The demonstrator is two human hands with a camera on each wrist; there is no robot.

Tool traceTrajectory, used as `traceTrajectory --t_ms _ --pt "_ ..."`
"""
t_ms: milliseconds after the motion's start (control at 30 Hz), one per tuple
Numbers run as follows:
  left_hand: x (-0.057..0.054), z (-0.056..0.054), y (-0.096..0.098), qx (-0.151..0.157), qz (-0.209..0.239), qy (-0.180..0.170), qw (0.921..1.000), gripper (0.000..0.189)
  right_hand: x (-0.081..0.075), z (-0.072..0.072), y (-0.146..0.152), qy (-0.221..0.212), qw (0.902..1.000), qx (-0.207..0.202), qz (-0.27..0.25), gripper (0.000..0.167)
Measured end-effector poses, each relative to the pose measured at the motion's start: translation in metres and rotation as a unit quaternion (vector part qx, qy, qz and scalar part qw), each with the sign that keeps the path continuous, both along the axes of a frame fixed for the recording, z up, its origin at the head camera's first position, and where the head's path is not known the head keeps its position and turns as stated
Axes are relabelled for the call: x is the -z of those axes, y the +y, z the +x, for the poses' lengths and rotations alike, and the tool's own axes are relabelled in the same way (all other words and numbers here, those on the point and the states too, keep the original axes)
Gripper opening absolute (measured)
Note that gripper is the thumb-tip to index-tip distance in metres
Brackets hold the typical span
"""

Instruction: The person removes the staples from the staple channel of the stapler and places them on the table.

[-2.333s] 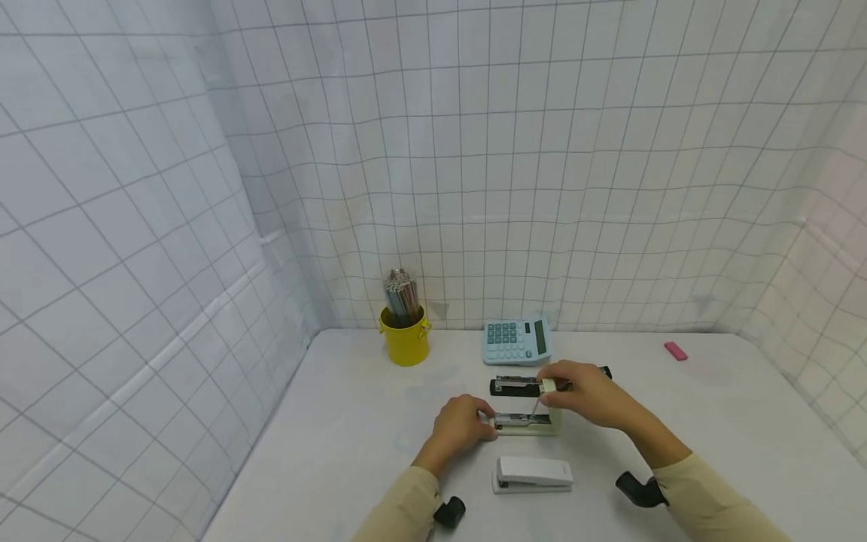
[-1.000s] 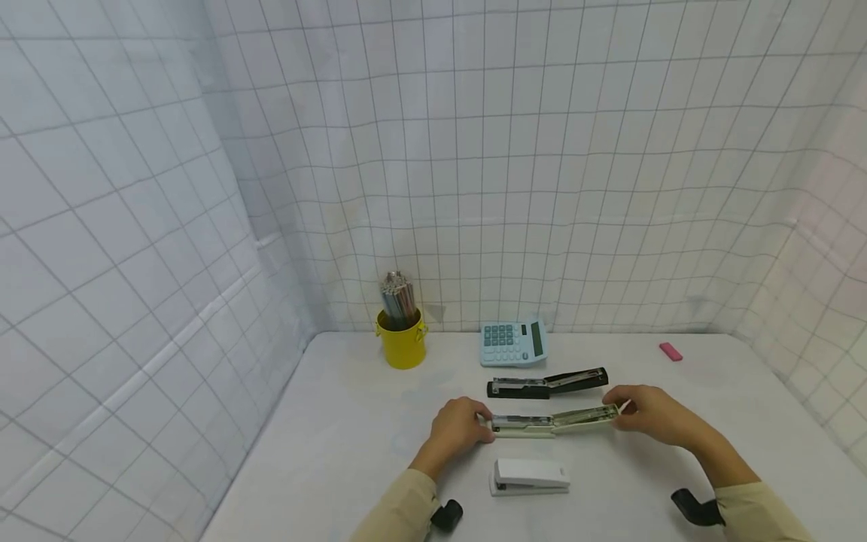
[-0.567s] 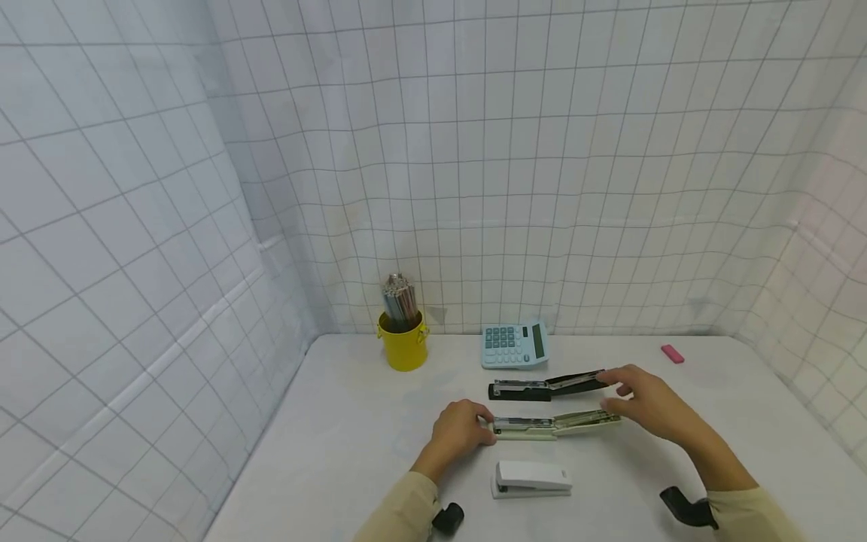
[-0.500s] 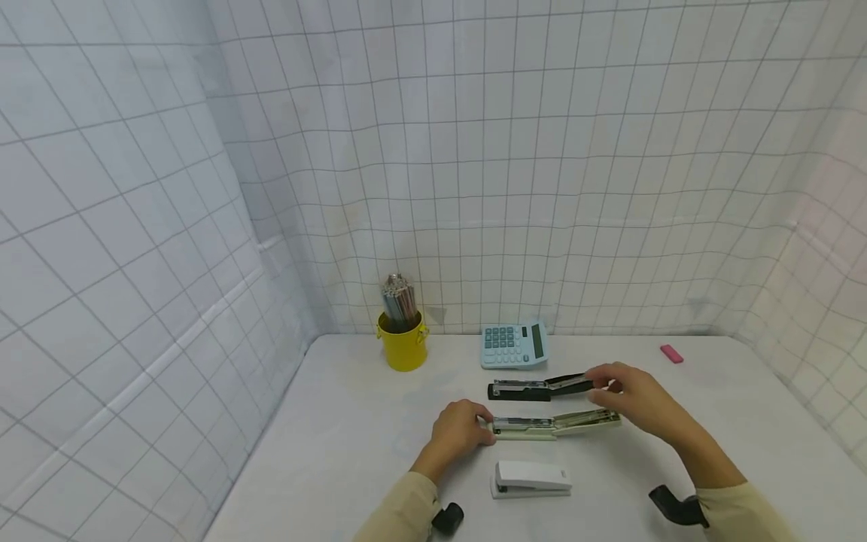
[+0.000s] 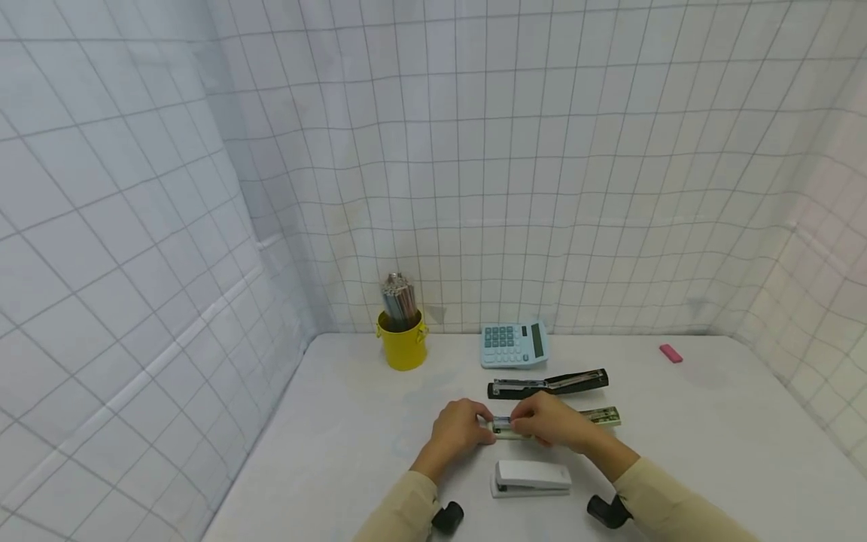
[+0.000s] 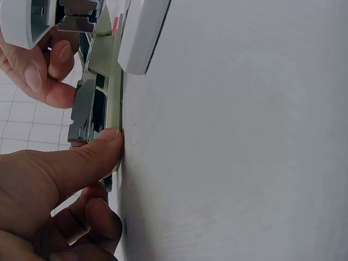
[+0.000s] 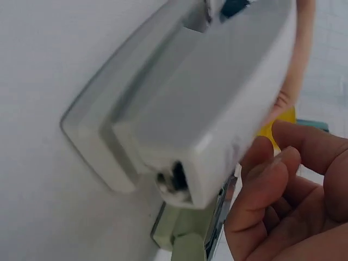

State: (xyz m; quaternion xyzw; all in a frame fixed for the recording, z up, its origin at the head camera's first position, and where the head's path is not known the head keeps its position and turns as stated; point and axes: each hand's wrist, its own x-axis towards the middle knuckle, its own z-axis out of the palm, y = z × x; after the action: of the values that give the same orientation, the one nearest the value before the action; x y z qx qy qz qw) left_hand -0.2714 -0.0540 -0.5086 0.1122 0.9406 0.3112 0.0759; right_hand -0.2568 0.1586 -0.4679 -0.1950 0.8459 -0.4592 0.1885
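A light green stapler (image 5: 603,416) lies opened out flat, its metal magazine (image 6: 81,111) bared. My left hand (image 5: 460,430) pinches the front end of its base, thumb on the near side in the left wrist view. My right hand (image 5: 552,420) is over the stapler's middle, with thumb and fingertips pinching at the magazine. In the right wrist view, a white stapler (image 7: 201,103) partly hides where those fingertips meet the metal. Behind lies a black stapler (image 5: 576,382), also opened out. The white stapler stands closed in front, close to my right forearm.
A pale blue calculator (image 5: 504,346) sits at the back. To its left stands a yellow bucket (image 5: 404,352) full of thin sticks or pens. A small pink block (image 5: 671,353) lies at the back right. Gridded white curtains surround the white table (image 5: 352,452).
My right hand let go of the green stapler's raised arm, passed near the black stapler's end, and came left to the green stapler's magazine. The left hand has stayed in place.
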Motion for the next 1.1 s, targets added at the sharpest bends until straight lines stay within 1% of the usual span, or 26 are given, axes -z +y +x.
traceTrajectory --t_ms 133,267,400,500,567,700,833,933,1100 --pt "-0.001 -0.001 0.0 -0.001 -0.004 0.004 1.0 0.022 0.002 -0.002 -0.008 0.002 1.0 0.002 -0.001 0.019" --pt "-0.003 -0.001 0.0 0.001 -0.009 0.008 0.9999 0.022 0.003 -0.004 -0.013 -0.009 0.9998 0.016 -0.006 0.017" --pt "-0.004 -0.001 0.0 0.001 -0.01 0.005 0.9999 0.022 0.004 -0.004 -0.014 -0.054 0.9964 0.055 -0.035 0.018" --pt "-0.004 -0.001 -0.001 -0.001 -0.012 0.007 0.9999 0.022 0.005 -0.003 -0.014 -0.093 0.9897 0.082 -0.071 0.021" --pt "-0.003 0.0 0.0 0.0 -0.01 0.008 0.9999 0.022 0.006 -0.002 -0.014 -0.108 0.9859 0.092 -0.088 0.022" --pt "-0.001 0.001 0.002 0.007 -0.001 0.006 1.0 0.022 0.008 0.001 -0.013 -0.11 0.9842 0.105 -0.089 0.021" --pt "-0.001 0.001 0.002 0.005 -0.001 0.008 1.0 0.022 0.008 0.001 -0.012 -0.108 0.9844 0.11 -0.085 0.021" --pt "-0.001 0.0 0.001 0.005 -0.005 0.013 0.9999 0.022 0.008 0.0 -0.012 -0.133 0.9786 0.116 -0.106 0.024" --pt "0.001 -0.002 -0.001 0.01 -0.006 0.014 0.9998 0.023 0.011 0.0 -0.012 -0.177 0.963 0.146 -0.142 0.027"
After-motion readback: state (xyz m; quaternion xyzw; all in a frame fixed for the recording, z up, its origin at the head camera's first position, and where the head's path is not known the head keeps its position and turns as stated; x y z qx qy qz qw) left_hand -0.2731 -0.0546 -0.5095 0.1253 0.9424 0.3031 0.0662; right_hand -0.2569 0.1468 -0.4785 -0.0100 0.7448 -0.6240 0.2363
